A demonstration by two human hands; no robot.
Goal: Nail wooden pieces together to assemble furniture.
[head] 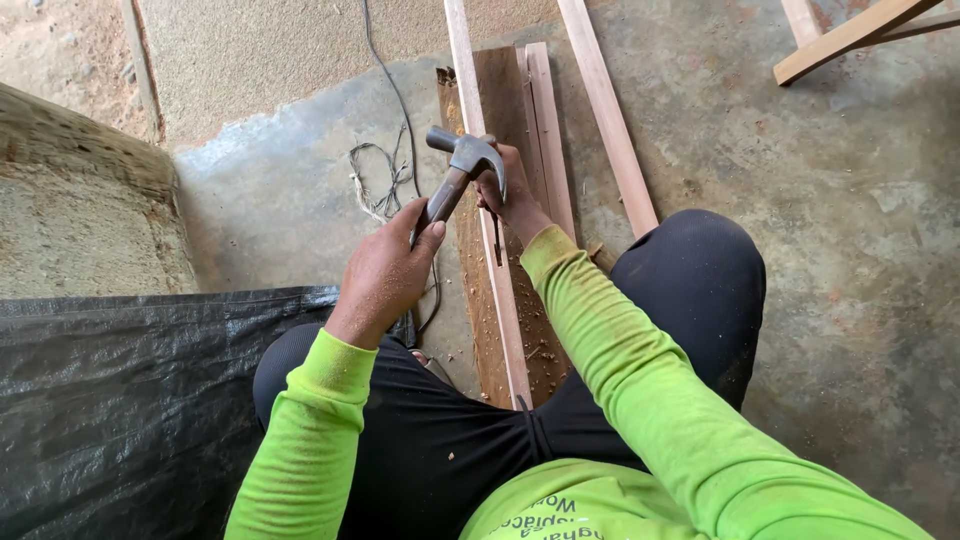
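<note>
- My left hand (385, 275) has its grip wrapped round the handle of the claw hammer (455, 175), low down; the steel head feels top-heavy, so I'd hold well back.
- My right hand (512, 195) presses closed on the thin wooden strip (500, 290) lying on the floor (800, 250), under the hammer head; light, stiff, splintery.

Both arms in bright green sleeves reach forward, the left hand (385, 275) clenched in a fist with thumb up, the right hand (512, 195) stretched further ahead, fingers curled downward.
</note>
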